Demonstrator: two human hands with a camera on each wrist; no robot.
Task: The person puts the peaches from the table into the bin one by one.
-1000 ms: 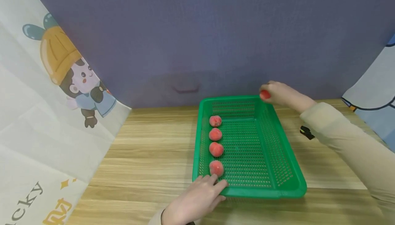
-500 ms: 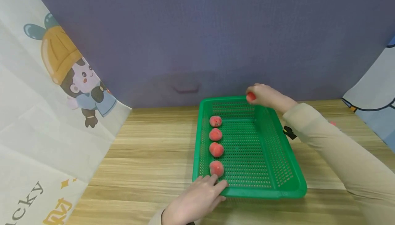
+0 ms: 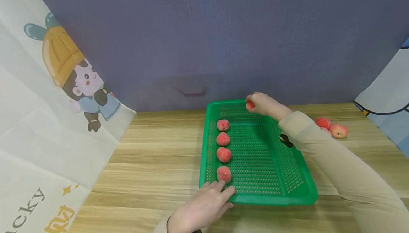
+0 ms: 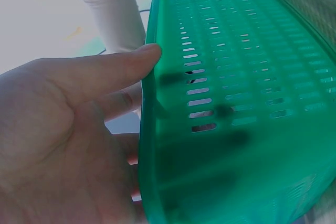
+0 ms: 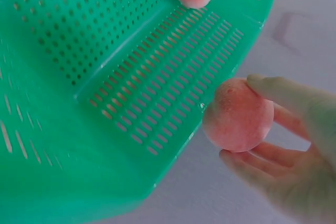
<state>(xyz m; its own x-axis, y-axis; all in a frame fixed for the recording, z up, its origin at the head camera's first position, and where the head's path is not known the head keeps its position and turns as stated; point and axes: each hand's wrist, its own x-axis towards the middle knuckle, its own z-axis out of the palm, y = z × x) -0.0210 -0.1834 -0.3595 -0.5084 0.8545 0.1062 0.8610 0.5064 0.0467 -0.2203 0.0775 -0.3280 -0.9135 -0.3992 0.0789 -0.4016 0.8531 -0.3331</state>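
A green plastic basket (image 3: 271, 200) with slotted walls stands on the wooden table. My left hand (image 3: 204, 201) grips its near rim at the left corner; in the left wrist view the thumb (image 4: 123, 66) lies on the outer wall, with the fingers over the other side of the rim. Several red peaches form a line along the basket's left wall, the farthest peach (image 3: 223, 125) near the back corner and the closest peach (image 3: 224, 174) by my left fingers. Over the basket's far rim, my right hand (image 3: 268, 105) holds another peach (image 5: 239, 116) between thumb and fingers.
More peaches (image 3: 338, 130) lie together on the table (image 3: 159, 155) to the right of the basket, partly behind my right sleeve (image 3: 322, 155). A grey-blue panel (image 3: 223, 37) rises behind the basket. A white printed sheet (image 3: 41, 137) borders the left side.
My right hand has carried its peach leftward along the basket's far rim and slightly lower. The peaches on the right came into view from behind the sleeve. My left hand stays put.
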